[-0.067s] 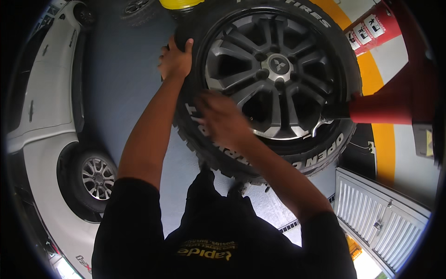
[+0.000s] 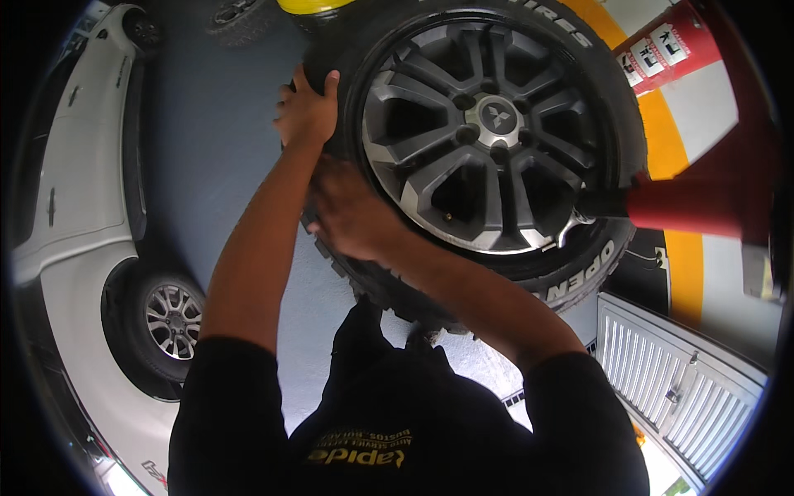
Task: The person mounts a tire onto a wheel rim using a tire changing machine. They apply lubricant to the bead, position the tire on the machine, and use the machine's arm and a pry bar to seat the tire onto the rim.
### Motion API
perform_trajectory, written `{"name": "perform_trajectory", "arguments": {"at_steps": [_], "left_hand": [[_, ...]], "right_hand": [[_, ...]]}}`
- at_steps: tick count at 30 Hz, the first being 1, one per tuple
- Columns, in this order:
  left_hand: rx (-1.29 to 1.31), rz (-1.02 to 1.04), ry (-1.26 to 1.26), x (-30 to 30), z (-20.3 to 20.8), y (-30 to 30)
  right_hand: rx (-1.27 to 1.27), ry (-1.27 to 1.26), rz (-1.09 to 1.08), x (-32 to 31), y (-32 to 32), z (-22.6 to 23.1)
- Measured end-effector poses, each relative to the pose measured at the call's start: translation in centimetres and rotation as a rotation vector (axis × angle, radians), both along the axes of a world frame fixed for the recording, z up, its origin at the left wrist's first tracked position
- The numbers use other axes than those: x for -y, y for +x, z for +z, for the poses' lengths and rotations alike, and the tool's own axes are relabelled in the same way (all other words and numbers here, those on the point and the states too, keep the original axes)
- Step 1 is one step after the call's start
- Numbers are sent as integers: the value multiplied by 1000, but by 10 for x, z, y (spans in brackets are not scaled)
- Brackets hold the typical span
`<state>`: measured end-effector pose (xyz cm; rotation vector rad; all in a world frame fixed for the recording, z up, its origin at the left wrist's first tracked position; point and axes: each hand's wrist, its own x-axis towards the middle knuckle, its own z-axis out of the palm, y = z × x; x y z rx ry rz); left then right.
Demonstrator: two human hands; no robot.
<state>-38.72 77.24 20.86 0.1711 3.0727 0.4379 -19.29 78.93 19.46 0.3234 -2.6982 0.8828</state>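
Observation:
A wheel with a black knobbly tire (image 2: 608,91) and a dark grey alloy rim (image 2: 484,165) lies raised in front of me. My left hand (image 2: 308,114) grips the tire's left outer edge, thumb up against its side and fingers bent round the tread. Just below it, my right hand (image 2: 351,213) is over the tire's lower left sidewall, its fingers smeared by motion. A shiny metal hook-shaped head (image 2: 572,225), at the end of a red arm (image 2: 682,207) with a black tip, sits at the rim's lower right edge.
A pale pickup truck (image 2: 78,236) stands along the left. Behind the wheel are another tire (image 2: 240,18) and a yellow-topped drum (image 2: 318,7). To the right are a red machine column (image 2: 740,157), a yellow wall stripe (image 2: 666,124) and a louvred metal cabinet (image 2: 674,384).
My right hand has swept left across the tire's sidewall, toward its outer edge. My left hand keeps its hold, slightly further left in the picture. The view has shifted a little.

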Motion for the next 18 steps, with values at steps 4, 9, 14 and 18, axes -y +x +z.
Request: {"name": "perform_trajectory", "arguments": {"at_steps": [4,9,14,18], "left_hand": [[37,-62,-13,14,6,-13],[-397,-188,-178,13,-45,-59],[-247,-312,17,-14,-24,-69],[-303,-411,275,-2,-30,-75]], "right_hand": [[71,82,33,23,-30,-2],[36,-103,10,19,-73,-16],[9,-52,-23,12,-83,-11],[-60,-85,-88,12,-76,-12]]}}
